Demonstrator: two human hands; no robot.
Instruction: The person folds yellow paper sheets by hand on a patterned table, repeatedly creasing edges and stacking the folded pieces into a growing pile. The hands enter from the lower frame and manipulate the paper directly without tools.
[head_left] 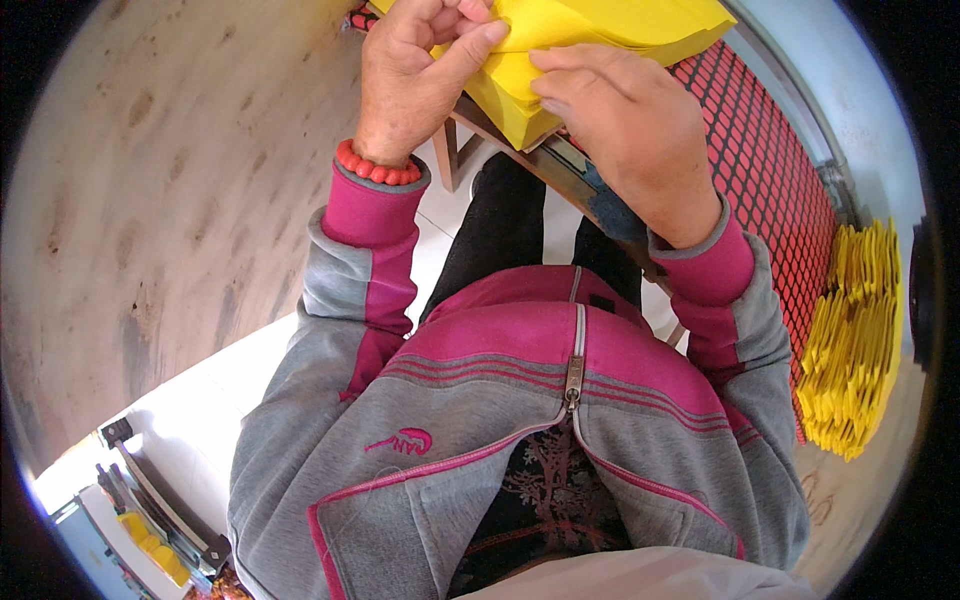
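Observation:
Up at the top edge of the view lies a bright yellow folded sheet (pixel 600 25), whether paper or cloth I cannot tell. My left hand (pixel 415 75), below which a red beaded bracelet (pixel 378 165) circles the wrist, has thumb and fingers closed on a fold of it. From the right, my right hand (pixel 630 135) pinches the same sheet a little nearer to me, fingertips bent onto its creased edge. One corner of the sheet hangs down over the table's front edge. The sheet's far part is cut off by the frame.
A red and black netted-pattern cover (pixel 760 140) lies on the table under the sheet. At the far right stands a stack of yellow folded pieces (pixel 852 345). A large stained board surface (pixel 180 200) fills the left. Lower left, yellow items (pixel 152 548) sit among other objects.

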